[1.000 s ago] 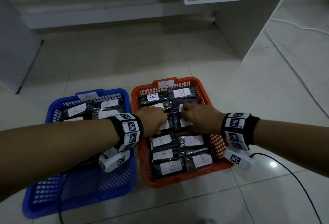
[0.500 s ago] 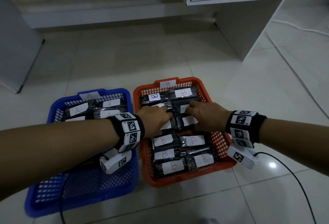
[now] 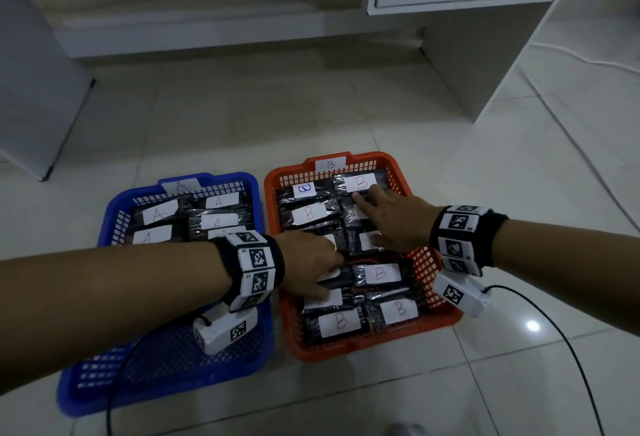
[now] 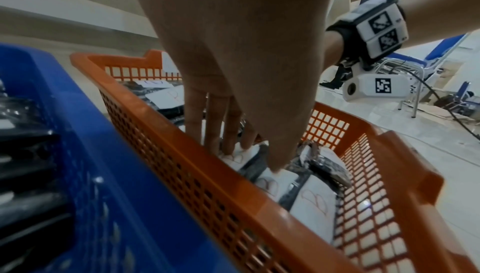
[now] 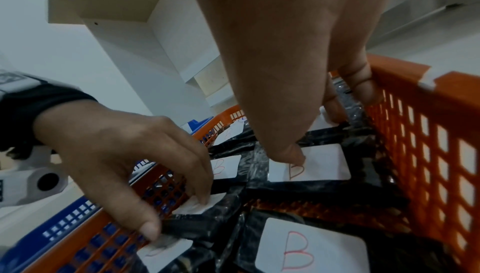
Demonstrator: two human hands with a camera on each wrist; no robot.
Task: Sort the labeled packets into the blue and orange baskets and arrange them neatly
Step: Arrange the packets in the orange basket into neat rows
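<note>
- my left hand (image 3: 308,264) rests spread fingers on b packets (image 3: 377,273) in the orange basket (image 3: 429,262).
- my right hand (image 3: 391,221) lies flat there too.
- a packets (image 3: 159,212) sit in the blue basket (image 3: 114,207).

Pale tiled floor (image 3: 311,113). On it, side by side and touching: blue basket (image 3: 88,397) left, orange basket (image 3: 363,349) right. Black cable (image 3: 585,376) trailing across tiles at right.

Glossy pale floor tiles (image 3: 242,117) mirror a ceiling light beneath two perforated plastic baskets, the blue basket (image 3: 166,376) and the orange basket (image 3: 349,349). Inside, crinkled shiny black film packets (image 3: 377,274) carry matt white paper labels (image 3: 341,323).
</note>
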